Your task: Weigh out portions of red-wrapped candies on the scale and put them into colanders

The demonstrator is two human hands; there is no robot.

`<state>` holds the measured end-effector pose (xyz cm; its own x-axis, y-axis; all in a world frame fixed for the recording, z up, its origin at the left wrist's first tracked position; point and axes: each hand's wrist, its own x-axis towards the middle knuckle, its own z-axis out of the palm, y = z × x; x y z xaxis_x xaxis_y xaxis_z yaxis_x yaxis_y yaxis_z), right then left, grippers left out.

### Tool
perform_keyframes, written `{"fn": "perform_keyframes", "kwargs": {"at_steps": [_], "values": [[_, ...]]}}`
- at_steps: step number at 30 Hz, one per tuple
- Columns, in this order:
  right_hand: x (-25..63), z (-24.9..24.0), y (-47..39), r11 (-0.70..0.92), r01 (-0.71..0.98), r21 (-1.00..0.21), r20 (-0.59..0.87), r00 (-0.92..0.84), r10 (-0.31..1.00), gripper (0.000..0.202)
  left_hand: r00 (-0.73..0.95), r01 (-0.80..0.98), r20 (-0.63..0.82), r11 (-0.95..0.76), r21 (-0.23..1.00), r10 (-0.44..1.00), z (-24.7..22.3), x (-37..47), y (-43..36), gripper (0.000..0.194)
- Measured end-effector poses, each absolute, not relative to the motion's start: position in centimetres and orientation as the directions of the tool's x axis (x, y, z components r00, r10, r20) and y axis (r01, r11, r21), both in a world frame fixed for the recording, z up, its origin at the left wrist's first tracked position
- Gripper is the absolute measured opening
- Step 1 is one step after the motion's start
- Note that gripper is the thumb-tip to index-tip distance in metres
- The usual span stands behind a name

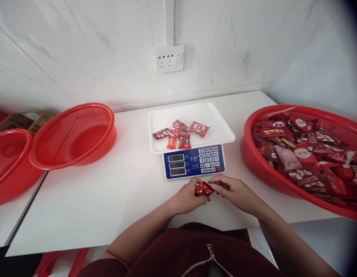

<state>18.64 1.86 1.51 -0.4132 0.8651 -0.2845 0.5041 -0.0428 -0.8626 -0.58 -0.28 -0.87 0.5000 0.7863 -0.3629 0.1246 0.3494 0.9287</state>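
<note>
Just in front of the scale, my left hand (186,198) grips a shiny red foil-wrapped candy (204,189). My right hand (239,192) is closed around a dark red wrapped packet (223,185), partly hidden by the fingers, and its fingertips meet the candy's right edge. Beyond the hands stands a blue and white digital scale (194,163), whose top display seems to read 0.056. Several red candy packets (199,129) lie on the scale's white tray (216,119), with a small orange-red one (171,142) at the front.
On the right, a large red basket (253,169) is heaped with red snack packets (305,177). Another red basket (80,134), with nothing in it, sits at the left, beside a further red basket (11,165). The white table (109,204) meets a tiled wall with a socket (170,59).
</note>
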Motion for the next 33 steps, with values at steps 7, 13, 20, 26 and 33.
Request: {"fn": "perform_keyframes", "kwargs": {"at_steps": [7, 13, 20, 26, 33], "values": [[17.0, 0.4, 1.1, -0.083, 0.435, -0.897, -0.33, -0.531, 0.78, 0.026, 0.477, 0.381, -0.327, 0.143, 0.913, 0.816, -0.2, -0.3, -1.1, 0.072], [17.5, -1.2, 1.4, -0.163, 0.257, -0.953, -0.294, -0.633, 0.717, 0.037, 0.225, 0.651, -0.025, -0.132, 0.747, 0.974, 5.0, -5.6, -0.1, 0.038], [18.2, -3.3, 2.3, -0.156, 0.237, -0.959, -0.279, -0.683, 0.675, 0.042, -0.546, 0.837, 0.417, 0.493, 0.237, 0.726, 8.8, -20.3, 4.8, 0.05], [18.0, -3.5, 2.5, -0.133, 0.281, -0.95, -0.298, -0.703, 0.646, 0.047, -0.542, 0.84, 0.296, 0.515, 0.169, 0.786, 6.9, -21.2, 4.9, 0.043], [17.8, -2.6, 2.1, -0.161, 0.237, -0.958, -0.283, -0.692, 0.664, 0.042, -0.269, 0.954, 0.235, 0.224, 0.2, 0.934, 7.5, -14.6, 3.7, 0.044]]}}
